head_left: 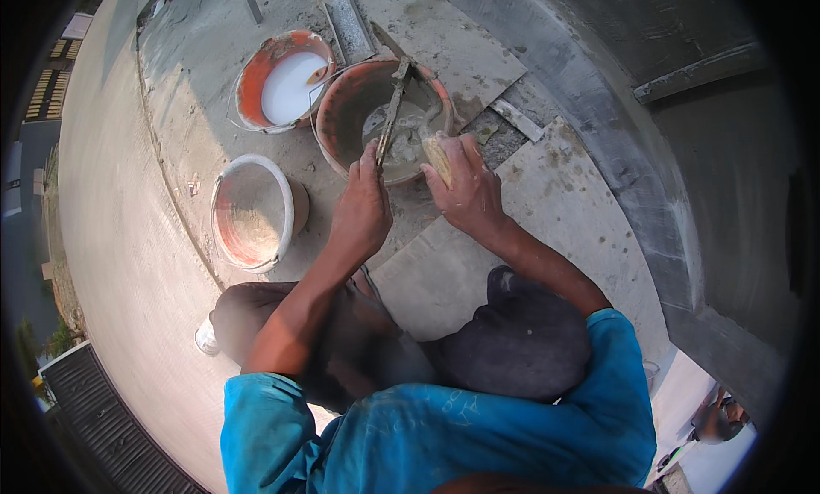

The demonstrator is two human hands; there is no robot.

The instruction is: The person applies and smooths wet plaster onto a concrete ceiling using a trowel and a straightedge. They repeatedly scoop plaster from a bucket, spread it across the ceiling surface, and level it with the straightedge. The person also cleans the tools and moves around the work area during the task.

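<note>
Concrete floor (128, 238): broad bare stretch left of the mixing bucket.
Grey wall (649, 152): rises right of the mixing bucket, hemming that side.
Mixing bucket (359, 109): orange, grey slurry inside, its near rim beneath both hands.
Two other buckets: milky one (286, 79) touching its left rim; near-empty one (252, 212) lower left, apart.
Left hand (360, 208): clenched on a trowel (393, 109) slanting across the mixing bucket.
Right hand (465, 186): grasping a yellowish sponge (437, 156) at the near right rim.

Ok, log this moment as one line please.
left hand: holds trowel in orange bucket | right hand: grips sponge at bucket rim | white-filled bucket behind
</note>
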